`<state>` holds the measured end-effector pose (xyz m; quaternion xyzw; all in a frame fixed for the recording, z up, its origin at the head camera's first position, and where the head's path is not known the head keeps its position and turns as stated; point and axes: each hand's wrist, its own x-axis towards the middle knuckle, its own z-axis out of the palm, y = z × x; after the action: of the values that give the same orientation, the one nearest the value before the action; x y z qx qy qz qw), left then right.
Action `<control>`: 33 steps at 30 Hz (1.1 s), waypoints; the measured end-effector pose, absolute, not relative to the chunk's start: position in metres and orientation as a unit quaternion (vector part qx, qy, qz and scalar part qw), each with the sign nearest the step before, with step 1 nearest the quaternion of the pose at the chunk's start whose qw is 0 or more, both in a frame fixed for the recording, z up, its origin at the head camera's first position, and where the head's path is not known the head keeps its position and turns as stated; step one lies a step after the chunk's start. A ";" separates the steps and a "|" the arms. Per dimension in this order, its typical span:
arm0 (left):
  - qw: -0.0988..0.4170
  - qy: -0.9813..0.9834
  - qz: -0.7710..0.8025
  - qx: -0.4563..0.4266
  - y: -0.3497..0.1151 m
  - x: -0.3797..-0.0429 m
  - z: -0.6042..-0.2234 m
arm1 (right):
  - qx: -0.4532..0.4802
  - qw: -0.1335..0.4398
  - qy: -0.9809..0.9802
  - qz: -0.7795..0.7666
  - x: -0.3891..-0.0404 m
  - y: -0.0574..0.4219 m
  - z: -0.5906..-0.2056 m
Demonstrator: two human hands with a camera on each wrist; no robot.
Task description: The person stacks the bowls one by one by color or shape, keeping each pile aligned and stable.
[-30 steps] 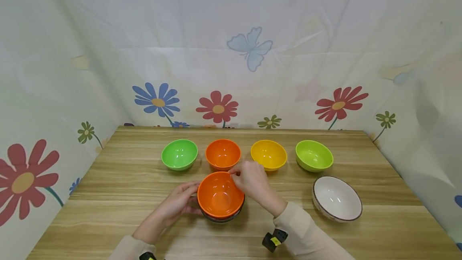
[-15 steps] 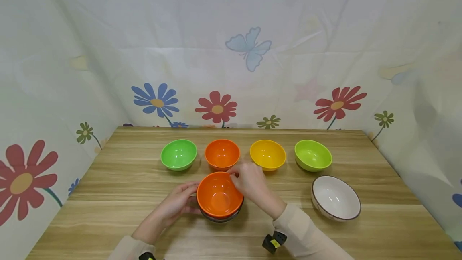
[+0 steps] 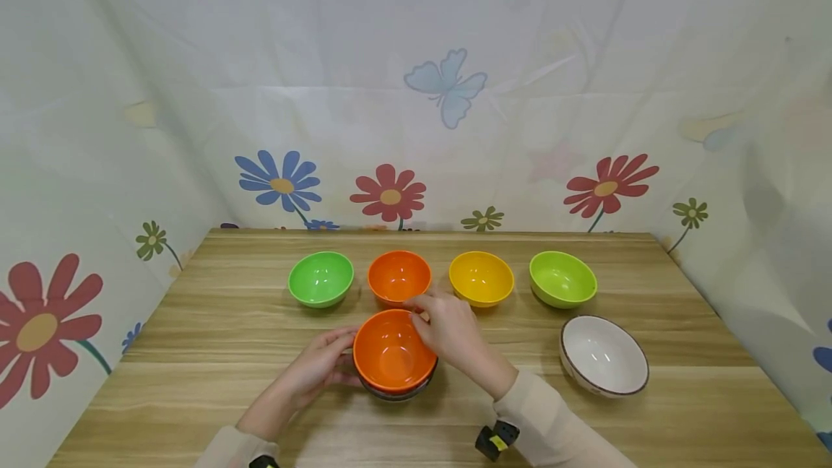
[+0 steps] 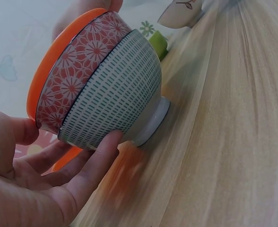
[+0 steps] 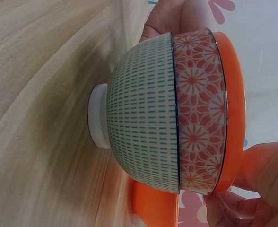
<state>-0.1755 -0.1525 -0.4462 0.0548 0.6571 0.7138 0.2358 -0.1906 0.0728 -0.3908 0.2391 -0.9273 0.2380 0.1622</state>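
Three nested bowls stand on the wooden table: an orange bowl [image 3: 395, 356] on top, a red flower-patterned bowl [image 4: 77, 71] in the middle and a green-dashed bowl [image 4: 117, 87] with a white foot at the bottom. My left hand [image 3: 318, 363] holds the stack from the left, thumb by the upper rims and fingers under the curved side. From the far right, my right hand [image 3: 451, 327] pinches around the rims, its thumb by the orange bowl and its other fingers at the red bowl's edge.
Behind the stack runs a row of bowls: green [image 3: 321, 280], orange [image 3: 399, 276], yellow [image 3: 481, 279] and lime [image 3: 562, 280]. A white bowl [image 3: 604, 356] with a dark rim stands to the right. A flowered curtain [image 3: 325, 78] encloses the table [image 3: 195, 352].
The fingers of my right hand have shifted slightly at the rim, the index finger reaching a little further left. The stack and my left hand stay in place.
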 end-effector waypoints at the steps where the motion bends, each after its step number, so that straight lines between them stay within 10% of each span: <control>1: 0.236 0.657 0.714 0.054 -0.152 -0.175 -0.446 | 0.240 0.163 -0.927 0.238 -0.190 0.073 -0.391; 33: 0.231 0.663 0.711 0.045 -0.152 -0.175 -0.446 | 0.352 0.191 -0.887 0.228 -0.181 0.112 -0.394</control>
<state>-0.1753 -0.1521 -0.4464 0.0455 0.6629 0.7107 0.2308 -0.1812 0.1124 -0.3943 0.3520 -0.8874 0.2284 0.1909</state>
